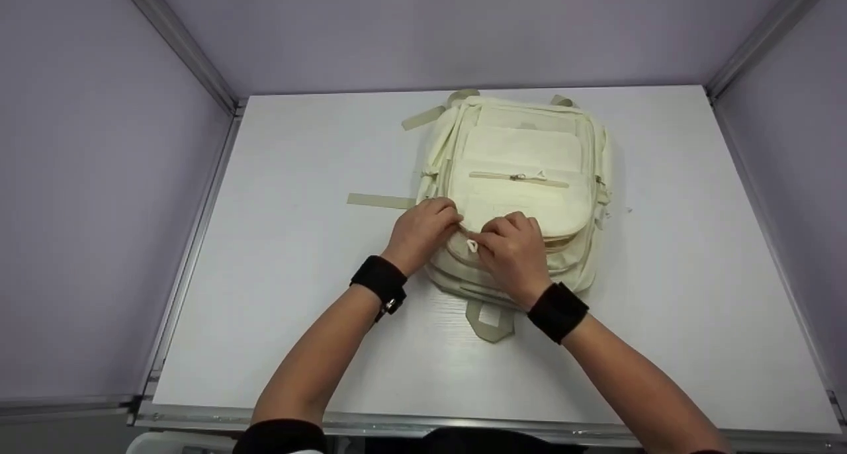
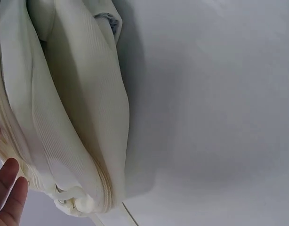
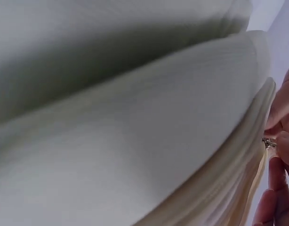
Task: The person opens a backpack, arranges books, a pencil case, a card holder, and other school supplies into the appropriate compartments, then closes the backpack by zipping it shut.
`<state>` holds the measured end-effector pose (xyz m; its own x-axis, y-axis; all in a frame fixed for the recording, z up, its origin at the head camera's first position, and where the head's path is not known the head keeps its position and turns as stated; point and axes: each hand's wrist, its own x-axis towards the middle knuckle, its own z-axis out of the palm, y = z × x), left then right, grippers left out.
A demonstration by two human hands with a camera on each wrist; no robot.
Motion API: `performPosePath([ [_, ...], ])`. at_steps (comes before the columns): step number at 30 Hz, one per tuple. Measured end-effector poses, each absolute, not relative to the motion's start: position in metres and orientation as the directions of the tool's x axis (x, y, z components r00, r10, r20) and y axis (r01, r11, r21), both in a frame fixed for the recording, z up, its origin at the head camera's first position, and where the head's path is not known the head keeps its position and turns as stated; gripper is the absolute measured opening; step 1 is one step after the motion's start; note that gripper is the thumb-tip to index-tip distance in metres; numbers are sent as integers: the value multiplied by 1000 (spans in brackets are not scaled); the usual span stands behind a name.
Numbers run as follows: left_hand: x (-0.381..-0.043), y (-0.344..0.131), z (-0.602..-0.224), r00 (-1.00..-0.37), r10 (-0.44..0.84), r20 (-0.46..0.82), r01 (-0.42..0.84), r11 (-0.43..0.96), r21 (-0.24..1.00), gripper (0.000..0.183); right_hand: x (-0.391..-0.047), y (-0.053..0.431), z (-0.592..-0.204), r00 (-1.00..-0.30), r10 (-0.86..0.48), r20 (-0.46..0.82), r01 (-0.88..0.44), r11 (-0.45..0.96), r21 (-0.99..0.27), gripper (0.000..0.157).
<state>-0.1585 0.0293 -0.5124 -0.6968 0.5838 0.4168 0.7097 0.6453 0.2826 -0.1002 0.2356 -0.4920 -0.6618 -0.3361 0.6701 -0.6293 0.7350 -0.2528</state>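
A cream backpack (image 1: 523,149) lies front side up on the white table. At the lower left curve of its front pocket, my left hand (image 1: 423,232) pinches the fabric edge by the zipper. Just to the right, my right hand (image 1: 516,255) grips the zipper pull between thumb and forefinger. A white triangular tab (image 1: 472,245) shows beside these fingers. In the right wrist view the metal zipper slider (image 3: 268,142) sits at the fingertips. The left wrist view catches only some left fingers (image 2: 10,188) beside the bag's side; their tips' contact is hidden there.
Webbing straps (image 1: 380,201) stick out from the bag's left side, and a strap loop (image 1: 490,335) lies below its bottom. A second zipper (image 1: 519,177) crosses the upper front pocket. Pale walls enclose the table (image 1: 298,275) at the back and both sides.
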Motion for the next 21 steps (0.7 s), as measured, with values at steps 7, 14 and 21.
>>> performPosePath([
  [7,-159,24,-505,-720,590,364,692,648,318,10,-82,271,-489,-717,-230,658,-550,766,-333,5],
  [14,-162,22,-500,-721,609,331,693,641,330,11,-67,304,-488,-772,-125,624,-461,786,-412,12],
  [21,-162,23,-495,-709,633,310,705,653,278,7,-54,318,-495,-796,5,605,-385,768,-512,13],
])
